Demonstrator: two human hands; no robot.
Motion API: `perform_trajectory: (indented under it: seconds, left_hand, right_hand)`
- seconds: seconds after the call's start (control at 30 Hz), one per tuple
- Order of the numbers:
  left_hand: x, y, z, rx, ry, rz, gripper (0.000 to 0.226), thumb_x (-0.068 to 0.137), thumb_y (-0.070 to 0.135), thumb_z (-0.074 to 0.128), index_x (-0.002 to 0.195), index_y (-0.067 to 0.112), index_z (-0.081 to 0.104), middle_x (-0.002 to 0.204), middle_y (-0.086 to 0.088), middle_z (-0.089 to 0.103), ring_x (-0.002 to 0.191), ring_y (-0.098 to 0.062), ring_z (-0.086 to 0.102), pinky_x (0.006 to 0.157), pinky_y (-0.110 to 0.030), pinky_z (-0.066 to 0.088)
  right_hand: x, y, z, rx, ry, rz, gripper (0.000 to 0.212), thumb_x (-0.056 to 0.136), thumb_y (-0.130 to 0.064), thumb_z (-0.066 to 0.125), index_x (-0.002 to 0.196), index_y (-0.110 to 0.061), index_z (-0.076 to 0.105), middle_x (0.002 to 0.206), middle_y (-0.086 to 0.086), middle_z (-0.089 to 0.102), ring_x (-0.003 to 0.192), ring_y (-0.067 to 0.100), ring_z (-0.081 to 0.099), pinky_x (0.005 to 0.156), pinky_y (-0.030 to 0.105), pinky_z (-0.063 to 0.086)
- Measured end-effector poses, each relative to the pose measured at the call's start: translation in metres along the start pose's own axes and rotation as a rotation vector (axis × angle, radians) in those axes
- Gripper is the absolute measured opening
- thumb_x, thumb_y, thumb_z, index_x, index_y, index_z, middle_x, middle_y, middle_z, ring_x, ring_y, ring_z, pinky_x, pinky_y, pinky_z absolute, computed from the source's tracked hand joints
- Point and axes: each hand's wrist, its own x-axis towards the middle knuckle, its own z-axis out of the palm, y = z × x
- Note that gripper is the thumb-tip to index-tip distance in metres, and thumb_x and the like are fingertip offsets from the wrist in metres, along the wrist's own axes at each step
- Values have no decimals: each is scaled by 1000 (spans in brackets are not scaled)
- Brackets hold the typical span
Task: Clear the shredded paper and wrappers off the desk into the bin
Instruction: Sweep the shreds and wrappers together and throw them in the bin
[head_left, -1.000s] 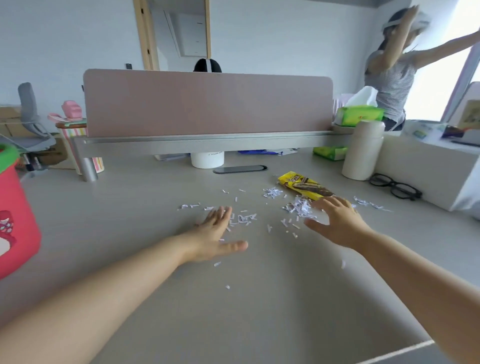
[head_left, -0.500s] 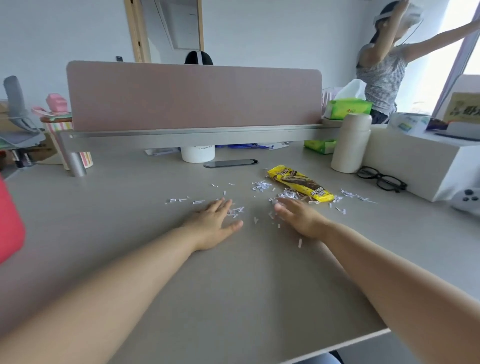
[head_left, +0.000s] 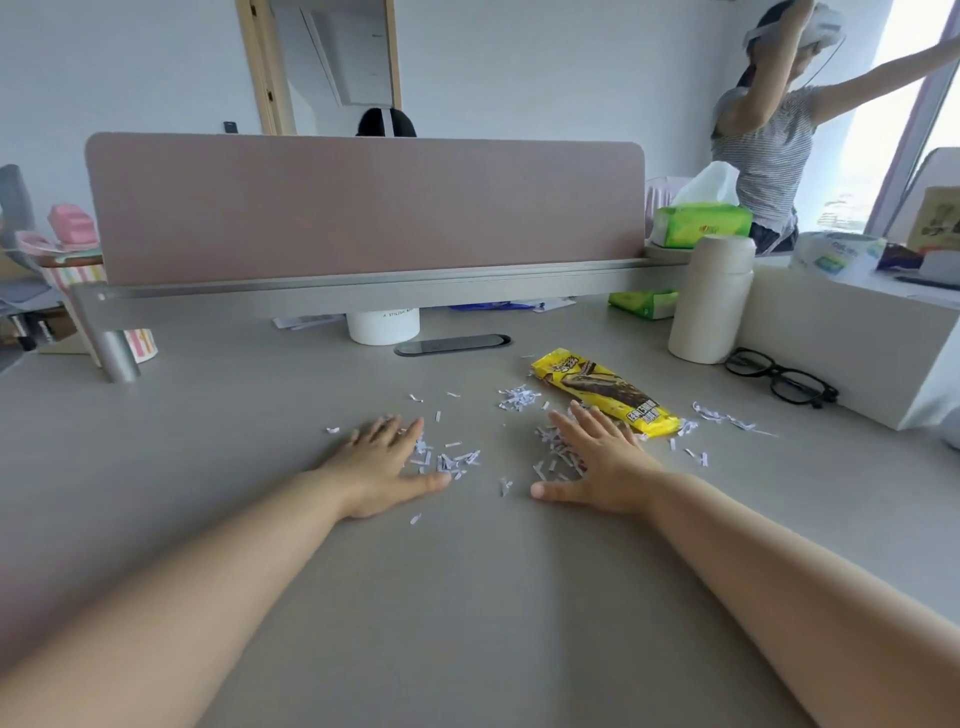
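In the last second my left hand (head_left: 382, 467) and right hand (head_left: 597, 462) have closed in from wider apart. Both now lie palm down near the middle of the tabletop (head_left: 467, 597), each grip apart, fingers straight and spread, clamped on nothing. The shredded paper (head_left: 452, 460) sits tighter between them: 1 clump lies against the left forefinger and thumb, and 1 lies along the inner edge of the right hand. I read that as raking, not lifting, since nothing has left the tabletop yet. The red bin that showed at the left edge a second ago is now out of view, so I judge the carry to be a later step.

Count:
- 2 hands.
- 1 yellow wrapper (head_left: 605, 397), flat and just beyond the right fingertips.
- 4 clumps of shreds, plus strays too many to count.
- Toward the right edge, 1 bottle (head_left: 711, 301) and 1 pair of glasses (head_left: 779, 382).
- 2 green tissue packs (head_left: 701, 226).
- 1 white cup (head_left: 383, 325) at the far edge.
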Motion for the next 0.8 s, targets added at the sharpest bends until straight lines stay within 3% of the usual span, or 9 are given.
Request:
perform_trajectory:
  seconds: [0.1, 0.2, 0.27, 0.33, 0.37, 0.43, 0.53, 0.67, 0.8]
  left_hand:
    - [26, 12, -2, 20, -25, 115, 117, 54, 93, 18, 145, 24, -11, 157, 1, -12, 144, -13, -12, 119, -36, -3]
    - [45, 21, -4, -43, 5, 190, 95, 77, 72, 36, 145, 25, -10, 157, 7, -12, 144, -10, -7, 119, -31, 4]
    - [49, 24, -5, -41, 52, 188, 103, 69, 82, 29, 144, 25, -13, 156, 7, -16, 144, -11, -13, 120, -35, 2]
    - [49, 21, -5, -4, 103, 97, 124, 44, 97, 9, 142, 26, -17, 153, 6, -25, 141, -19, -23, 117, -47, -3]
    - [47, 15, -6, -16, 115, 15, 127, 41, 98, 10, 142, 27, -18, 152, 6, -28, 140, -25, -26, 115, -52, -3]
    - [42, -4, -10, -90, 103, -169, 113, 58, 91, 22, 141, 29, -19, 151, 3, -31, 140, -34, -25, 113, -57, -1]
    - [29, -36, -17, -161, 17, -320, 96, 73, 79, 24, 142, 28, -20, 155, -4, -22, 143, -34, -15, 117, -52, 1]
    - [25, -28, -12, -57, -35, -160, 90, 81, 71, 22, 143, 19, -16, 156, -11, -13, 144, -23, -13, 119, -38, -2]
    - [40, 13, -5, -66, -21, 56, 95, 76, 75, 24, 143, 21, -16, 156, -4, -16, 144, -16, -14, 120, -38, -3]
  right_hand:
    - [30, 0, -3, 5, 6, -4, 106, 61, -83, 45, 143, -37, -4, 157, -4, -12, 144, 19, -14, 118, 48, -4]
    - [50, 3, -7, -28, -20, -58, 97, 68, -79, 41, 144, -35, 0, 158, -4, -5, 145, 20, -9, 119, 44, -3]
    - [57, 6, -8, -1, -20, -115, 88, 72, -76, 42, 143, -36, 10, 158, -7, 4, 145, 20, 2, 118, 41, 6]
    - [56, 8, -9, 42, 57, -181, 94, 62, -85, 36, 141, -40, 16, 157, -8, 9, 145, 20, 12, 118, 41, 16]
    - [55, 8, -9, 29, 124, -208, 102, 53, -92, 26, 141, -41, 17, 157, -7, 11, 144, 19, 13, 118, 42, 17]
    - [51, 9, -10, -69, 244, -199, 112, 43, -96, 9, 141, -40, 18, 157, -6, 11, 145, 20, 8, 118, 44, 10]
    - [48, 7, -10, -123, 276, -80, 114, 42, -95, 8, 142, -41, 8, 158, -7, 1, 145, 25, -8, 115, 55, -4]
    - [53, 9, -4, -98, 154, 90, 104, 55, -91, 20, 142, -40, -2, 157, -4, -11, 144, 31, -13, 112, 60, -7]
    - [48, 7, -10, -8, 139, 57, 89, 70, -80, 33, 143, -35, 10, 158, -2, -3, 143, 27, 13, 115, 48, 18]
